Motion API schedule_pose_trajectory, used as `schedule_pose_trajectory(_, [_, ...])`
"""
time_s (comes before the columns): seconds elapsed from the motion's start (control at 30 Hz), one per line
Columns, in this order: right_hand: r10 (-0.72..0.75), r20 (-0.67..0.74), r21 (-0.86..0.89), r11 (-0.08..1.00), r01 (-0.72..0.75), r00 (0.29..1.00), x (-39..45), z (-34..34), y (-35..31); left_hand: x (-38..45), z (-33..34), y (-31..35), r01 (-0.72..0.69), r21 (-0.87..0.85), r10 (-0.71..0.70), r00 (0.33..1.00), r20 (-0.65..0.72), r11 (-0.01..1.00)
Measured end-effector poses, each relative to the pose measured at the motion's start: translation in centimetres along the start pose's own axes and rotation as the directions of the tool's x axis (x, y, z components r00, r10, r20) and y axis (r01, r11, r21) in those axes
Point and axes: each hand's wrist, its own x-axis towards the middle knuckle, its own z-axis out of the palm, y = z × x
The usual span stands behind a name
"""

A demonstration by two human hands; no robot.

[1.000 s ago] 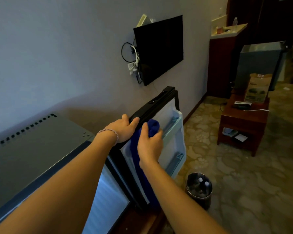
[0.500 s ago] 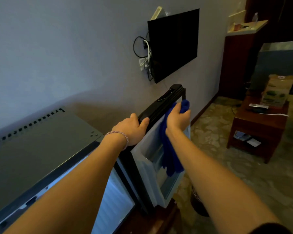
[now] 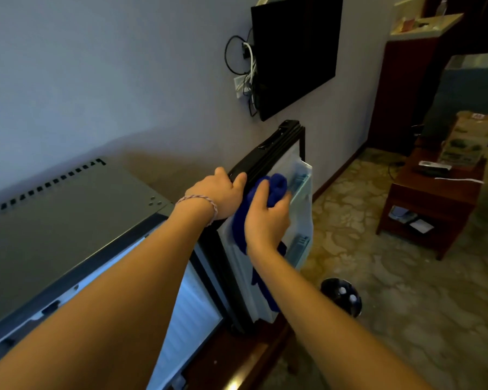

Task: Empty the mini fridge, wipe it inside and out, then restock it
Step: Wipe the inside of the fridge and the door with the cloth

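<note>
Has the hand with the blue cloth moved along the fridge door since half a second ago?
Yes. The right hand slid the blue cloth back toward the left hand.

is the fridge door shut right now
No, the mini fridge door stands open, the left hand gripping its top edge.

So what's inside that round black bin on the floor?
Inside the round black bin, two small pale round shapes show, perhaps bottle caps, though that is not certain. The rest of its inside is too dark to make out.

right hand (image 3: 266, 220) gripping cloth (image 3: 276, 187), fridge door (image 3: 300, 198)
</note>
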Motion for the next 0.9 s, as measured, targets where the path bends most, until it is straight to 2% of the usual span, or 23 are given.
schedule_pose_trajectory(0.13, [0.015,-0.037,0.031,0.999,-0.013,0.999,0.2,0.1,-0.4,-0.3,0.1,0.3,-0.006,0.016,0.006,1.0,-0.003,1.0])
schedule_pose_trajectory(0.3, [0.173,-0.124,0.062,0.984,-0.167,0.977,6.1,1.3,-1.0,-0.4,-0.1,0.0,-0.032,0.013,0.032,0.999,-0.006,0.999])
schedule_pose_trajectory(0.43, [0.17,-0.071,0.066,0.984,-0.165,0.983,11.7,0.6,-2.1,-0.3,0.0,-0.1,-0.046,0.025,0.047,0.999,-0.014,0.999])
schedule_pose_trajectory(0.53, [0.145,-0.07,0.066,0.988,-0.141,0.987,12.9,0.5,-2.5,-0.2,-0.1,-0.1,-0.051,0.025,0.051,0.999,-0.009,0.998])
schedule_pose_trajectory(0.77, [0.073,-0.136,-0.048,0.996,-0.081,0.988,5.8,0.5,-1.0,-0.3,0.0,0.1,-0.025,0.029,0.026,1.0,-0.012,0.999])
schedule_pose_trajectory(0.9, [0.019,-0.058,-0.022,1.0,-0.021,0.998,0.2,0.1,0.2,-0.3,0.2,0.1,-0.022,0.041,0.023,0.999,-0.028,0.999])
